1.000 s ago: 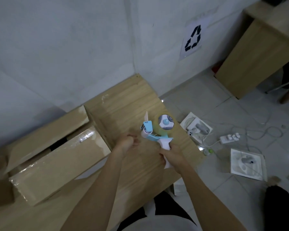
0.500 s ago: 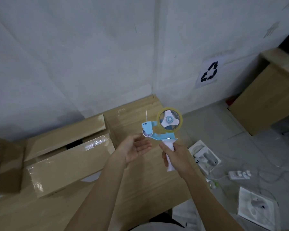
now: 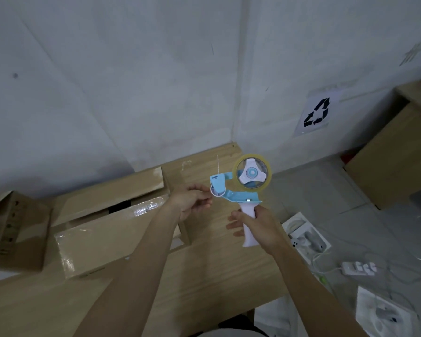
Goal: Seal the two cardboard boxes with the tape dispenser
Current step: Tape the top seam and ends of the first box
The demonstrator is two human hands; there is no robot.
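Note:
My right hand (image 3: 260,227) grips the white handle of a blue tape dispenser (image 3: 241,186) with a clear tape roll, held upright above the wooden table (image 3: 204,276). My left hand (image 3: 192,203) is at the dispenser's front roller, fingertips pinched close to it; whether it holds the tape end I cannot tell. A long cardboard box (image 3: 102,229) lies on the table to the left, its flaps partly apart with a dark gap and shiny tape on one flap. A second cardboard box (image 3: 15,229) sits at the far left edge.
A white wall corner rises behind the table. On the tiled floor to the right lie white foam trays (image 3: 306,237) with devices, a power strip (image 3: 359,268) with cables, and a wooden cabinet (image 3: 396,152). A recycling sign (image 3: 317,113) hangs on the wall.
The dispenser has been lifted and turned side-on since a second ago. My left hand, open half a second ago, has closed its fingers at the dispenser's front. The camera tilted up.

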